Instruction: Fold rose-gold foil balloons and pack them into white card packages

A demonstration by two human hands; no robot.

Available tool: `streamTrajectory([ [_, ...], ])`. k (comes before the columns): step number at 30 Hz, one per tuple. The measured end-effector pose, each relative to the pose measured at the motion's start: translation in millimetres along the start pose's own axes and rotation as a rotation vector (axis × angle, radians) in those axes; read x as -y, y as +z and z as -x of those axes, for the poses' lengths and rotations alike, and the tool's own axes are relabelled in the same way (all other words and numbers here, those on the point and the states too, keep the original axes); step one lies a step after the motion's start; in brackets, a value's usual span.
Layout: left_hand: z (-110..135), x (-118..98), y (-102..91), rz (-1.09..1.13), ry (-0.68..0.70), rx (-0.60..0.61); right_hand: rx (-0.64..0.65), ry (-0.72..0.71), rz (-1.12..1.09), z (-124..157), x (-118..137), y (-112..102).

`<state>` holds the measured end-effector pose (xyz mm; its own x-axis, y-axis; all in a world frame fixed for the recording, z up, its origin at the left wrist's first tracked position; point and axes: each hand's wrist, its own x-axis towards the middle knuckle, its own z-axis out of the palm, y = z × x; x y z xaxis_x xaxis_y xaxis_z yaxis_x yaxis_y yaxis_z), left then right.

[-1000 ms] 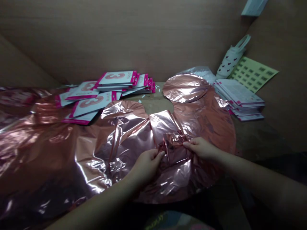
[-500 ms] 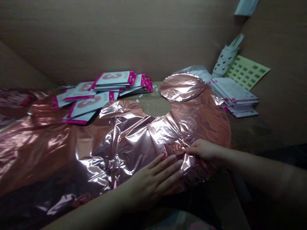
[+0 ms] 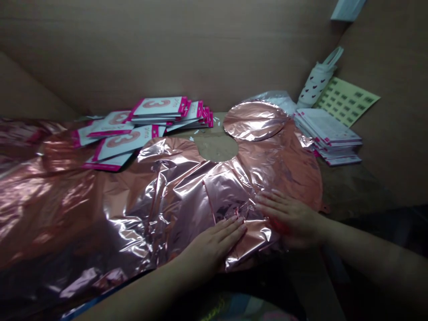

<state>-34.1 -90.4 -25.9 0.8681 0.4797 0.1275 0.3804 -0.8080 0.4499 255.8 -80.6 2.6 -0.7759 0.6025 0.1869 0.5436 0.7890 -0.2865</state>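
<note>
Large sheets of shiny rose-gold foil balloon (image 3: 187, 187) cover the table, one with a rounded, curved outline. My left hand (image 3: 214, 245) lies flat on the near part of the foil, fingers stretched toward a folded portion (image 3: 249, 240). To its right, my right hand (image 3: 294, 218) rests on the same foil with its fingers extended, slightly blurred; a reddish patch shows beneath it. Both hands are open and nothing is gripped in them. A round flap of foil (image 3: 256, 120) lies folded over at the far end.
White-and-pink packets printed with a 3 (image 3: 157, 107) are piled at the back left. More packets (image 3: 329, 129) are stacked at the right, near a yellow label sheet (image 3: 349, 100) and a white bottle with hearts (image 3: 316, 84). A cardboard wall (image 3: 150, 49) stands behind.
My right hand has let go of the foil it pinched and now lies flat, slightly lower. My left hand stays flat nearby. The folded portion looks flatter and lies nearer me.
</note>
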Motion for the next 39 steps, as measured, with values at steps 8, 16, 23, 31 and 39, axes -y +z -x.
streamTrajectory([
  [8, -12, 2, -25.6, 0.774, -0.431, -0.196, 0.022, 0.231, -0.590, -54, -13, 19],
  [16, -40, 24, -29.1, 1.243, -0.947, -0.333, 0.025, 0.874, -0.662, -94, -20, 29],
  [23, -27, 31, -38.6, 0.769, -0.943, -0.376, 0.069, 1.018, -0.570, -102, -14, 27],
  [31, -39, 36, -17.7, -0.393, -0.050, -0.181, 0.043, 1.060, -0.642, -101, -12, 28],
  [39, -48, 46, -17.2, -0.460, -0.388, 0.077, -0.209, 0.648, 0.145, -94, 4, 10],
])
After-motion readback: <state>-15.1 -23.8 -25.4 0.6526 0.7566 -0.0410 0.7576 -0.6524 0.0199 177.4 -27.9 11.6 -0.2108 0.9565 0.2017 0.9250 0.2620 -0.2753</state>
